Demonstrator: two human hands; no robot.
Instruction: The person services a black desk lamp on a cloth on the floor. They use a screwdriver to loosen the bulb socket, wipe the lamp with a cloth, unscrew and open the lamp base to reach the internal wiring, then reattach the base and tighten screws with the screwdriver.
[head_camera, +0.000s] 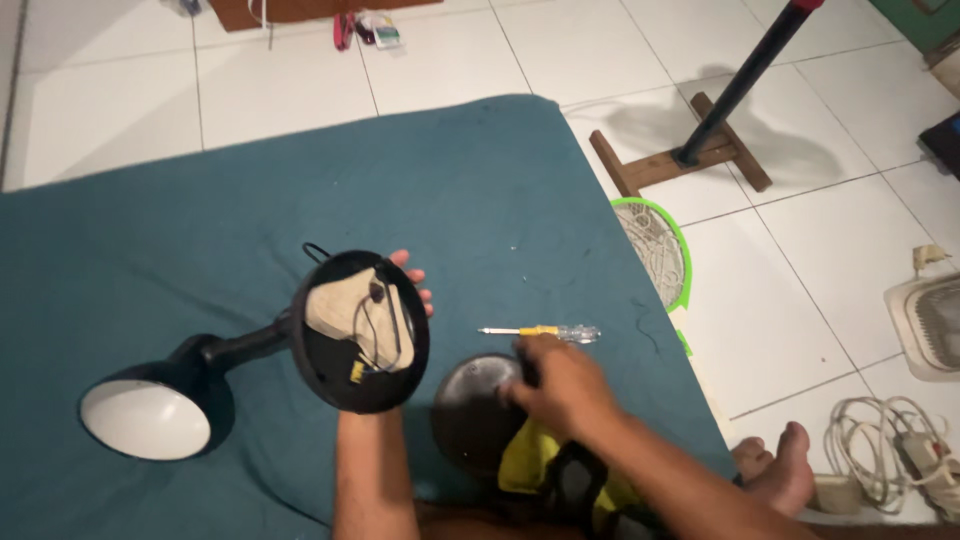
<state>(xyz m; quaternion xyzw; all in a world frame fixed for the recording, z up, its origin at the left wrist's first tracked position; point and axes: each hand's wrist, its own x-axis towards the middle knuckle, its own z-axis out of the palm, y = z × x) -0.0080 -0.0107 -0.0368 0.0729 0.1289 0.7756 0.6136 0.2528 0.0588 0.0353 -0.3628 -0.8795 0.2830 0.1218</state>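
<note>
Lamp base (360, 335), underside up with wiring and a tan weight exposed, is gripped by the left hand (405, 285), fingers curled round its far rim, above the teal mattress (480, 190). Right hand (560, 385), fingers bent, presses on the black round cover plate (470, 410) nearby. Screwdriver (540, 331) lies just beyond

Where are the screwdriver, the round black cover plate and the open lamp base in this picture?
screwdriver (545, 331): head view, on its yellow middle part.
round black cover plate (468, 410): head view, on its bare dark surface, left of the right hand.
open lamp base (345, 385): head view, on the lower inside rim.
</note>
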